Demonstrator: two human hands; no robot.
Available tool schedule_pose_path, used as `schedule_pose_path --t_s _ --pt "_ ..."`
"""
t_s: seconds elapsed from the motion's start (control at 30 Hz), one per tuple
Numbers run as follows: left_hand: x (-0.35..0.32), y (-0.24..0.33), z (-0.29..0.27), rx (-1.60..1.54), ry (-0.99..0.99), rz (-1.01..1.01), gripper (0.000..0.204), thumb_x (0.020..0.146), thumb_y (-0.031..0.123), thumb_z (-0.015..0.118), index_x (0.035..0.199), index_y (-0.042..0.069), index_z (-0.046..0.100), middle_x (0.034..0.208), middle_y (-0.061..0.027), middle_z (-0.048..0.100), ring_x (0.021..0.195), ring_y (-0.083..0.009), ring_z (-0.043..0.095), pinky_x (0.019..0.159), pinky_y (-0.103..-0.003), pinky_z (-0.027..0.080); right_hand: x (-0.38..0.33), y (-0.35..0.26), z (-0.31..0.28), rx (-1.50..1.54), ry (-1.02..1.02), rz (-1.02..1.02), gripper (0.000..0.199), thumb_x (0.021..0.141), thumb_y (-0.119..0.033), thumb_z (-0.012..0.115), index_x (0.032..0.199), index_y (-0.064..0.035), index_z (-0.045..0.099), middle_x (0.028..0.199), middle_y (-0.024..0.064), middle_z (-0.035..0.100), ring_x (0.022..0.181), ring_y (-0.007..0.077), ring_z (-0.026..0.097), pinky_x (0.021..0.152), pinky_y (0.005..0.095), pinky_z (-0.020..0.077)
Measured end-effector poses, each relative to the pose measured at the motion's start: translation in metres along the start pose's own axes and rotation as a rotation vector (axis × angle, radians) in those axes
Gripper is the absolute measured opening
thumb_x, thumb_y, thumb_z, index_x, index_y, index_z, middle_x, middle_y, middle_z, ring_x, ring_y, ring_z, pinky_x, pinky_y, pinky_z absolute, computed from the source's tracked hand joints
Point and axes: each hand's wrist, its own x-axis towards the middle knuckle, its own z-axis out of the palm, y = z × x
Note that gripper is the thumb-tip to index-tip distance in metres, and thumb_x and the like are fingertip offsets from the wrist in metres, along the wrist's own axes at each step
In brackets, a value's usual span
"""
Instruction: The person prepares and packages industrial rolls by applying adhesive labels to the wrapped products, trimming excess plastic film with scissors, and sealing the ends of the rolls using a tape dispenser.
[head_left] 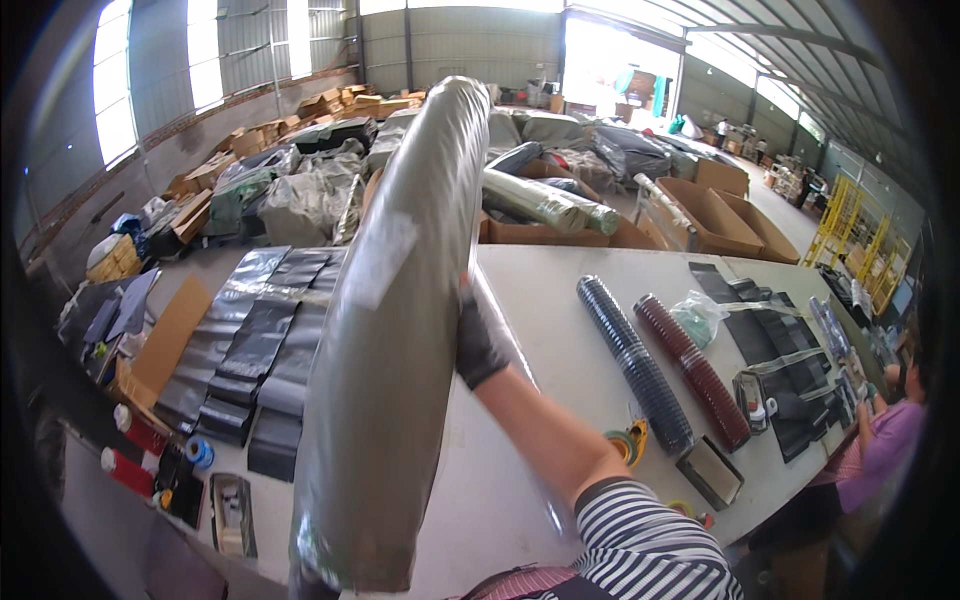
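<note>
A long grey roll (pixel 385 350) in clear plastic wrapping stands steeply raised in front of me, its top leaning slightly right. My right hand (pixel 478 335), in a dark glove with bare fingertips, grips the roll's right side; part of the fingers is hidden against it. A pale label (pixel 385 262) shows under the wrapping. At the roll's lower end a dark patch may be my left hand, but its fingers are hidden. Behind my right forearm, another clear-wrapped length (pixel 505 330) lies on the white table (pixel 560 390).
On the table's right lie a dark blue roll (pixel 640 370), a dark red roll (pixel 692 370), tape rolls (pixel 630 440) and an open narrow box (pixel 711 472). Black plastic bags (pixel 250 350) cover the left. Cartons (pixel 715 215) stand beyond. A person in purple (pixel 880 455) works at right.
</note>
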Motion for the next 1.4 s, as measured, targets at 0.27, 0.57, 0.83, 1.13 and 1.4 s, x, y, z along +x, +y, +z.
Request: schedule_pose_path --t_s 0.27,0.57,0.83,1.13,1.4 --pt "0.285 0.084 0.274 -0.054 -0.669 0.089 0.039 0.090 0.033 0.064 0.120 0.009 0.054 0.115 -0.0136 0.059 0.106 -0.0379 0.060 0.093 -0.056 0.050 0.047 -0.181 -0.081 -0.541 0.389 -0.570 0.048 0.094 -0.035 0.061 0.131 -0.0065 0.049 0.108 0.0012 0.057 0.096 0.0118 0.058 0.084 0.0283 0.0485" --pt "0.262 -0.110 0.174 0.823 -0.664 -0.126 0.062 0.094 0.033 0.062 0.142 -0.001 0.041 0.128 -0.0106 0.056 0.112 -0.0181 0.058 0.091 -0.032 0.050 -0.212 -0.120 -0.242 -0.778 0.893 -0.014 0.028 0.092 -0.011 0.059 0.119 -0.0043 0.057 0.105 0.0073 0.064 0.089 0.0181 0.065 0.074 0.0298 0.0539" --pt "0.227 -0.086 0.035 0.673 -0.411 -0.102 0.046 0.093 0.026 0.064 0.130 -0.001 0.053 0.116 -0.0115 0.064 0.108 -0.0190 0.062 0.086 -0.031 0.052 -0.257 -0.112 -0.229 -0.643 0.891 0.120 0.021 0.092 -0.009 0.059 0.112 -0.0018 0.060 0.100 0.0109 0.068 0.082 0.0209 0.068 0.071 0.0322 0.0558" --pt "0.194 -0.084 -0.058 0.611 -0.141 -0.094 0.036 0.094 0.021 0.064 0.124 0.002 0.058 0.106 -0.0092 0.067 0.099 -0.0194 0.066 0.080 -0.031 0.054 -0.282 -0.087 -0.205 -0.733 0.802 0.297 0.029 0.091 -0.015 0.065 0.116 -0.0021 0.060 0.101 0.0065 0.066 0.086 0.0135 0.064 0.073 0.0256 0.0515" --pt "0.171 -0.117 -0.088 0.748 -0.172 -0.093 0.033 0.094 0.020 0.063 0.122 0.002 0.061 0.102 -0.0063 0.068 0.093 -0.0142 0.065 0.077 -0.029 0.053 -0.356 -0.063 -0.219 -1.564 0.693 0.291 0.029 0.088 -0.019 0.068 0.111 -0.0025 0.063 0.100 0.0105 0.069 0.091 0.0164 0.064 0.084 0.0309 0.0496"
